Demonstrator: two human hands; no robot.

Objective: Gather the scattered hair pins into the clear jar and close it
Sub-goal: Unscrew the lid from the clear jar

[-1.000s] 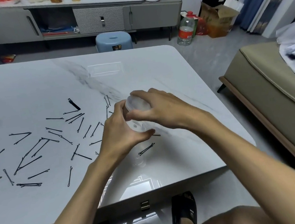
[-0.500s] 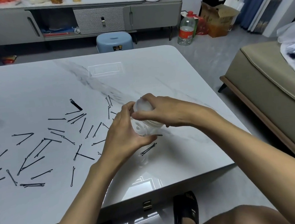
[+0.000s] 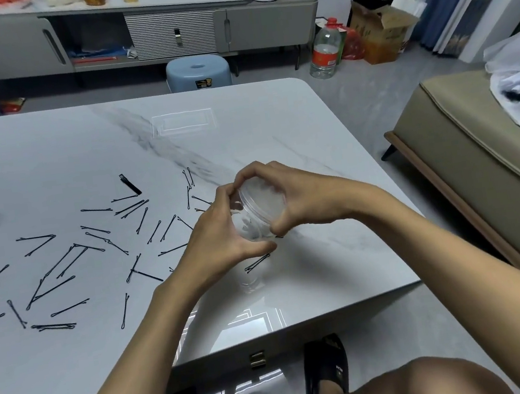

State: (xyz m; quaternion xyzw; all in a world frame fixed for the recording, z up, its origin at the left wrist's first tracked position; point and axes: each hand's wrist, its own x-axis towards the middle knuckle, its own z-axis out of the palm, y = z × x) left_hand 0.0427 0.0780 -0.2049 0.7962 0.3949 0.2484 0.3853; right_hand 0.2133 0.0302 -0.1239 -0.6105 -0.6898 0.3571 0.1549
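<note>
Clear plastic jar (image 3: 259, 211) sits gripped above the marble table (image 3: 295, 146): I see left hand (image 3: 221, 237) clasping its body, right hand (image 3: 298, 197) clasping its lid. Black hair pins (image 3: 65, 273) lie scattered leftward; one (image 3: 257, 262) lies beneath the hands.

Dim, wide-angle warp, tabletop (image 3: 206, 360) glare

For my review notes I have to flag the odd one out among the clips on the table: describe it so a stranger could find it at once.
Start at the white marble table and find the spread of thin black hair pins left of the two hands. At the far edge of that spread, above the pins, lies a flat black clip. It is short, broad and solid, while every neighbour is a slender wire.
</note>
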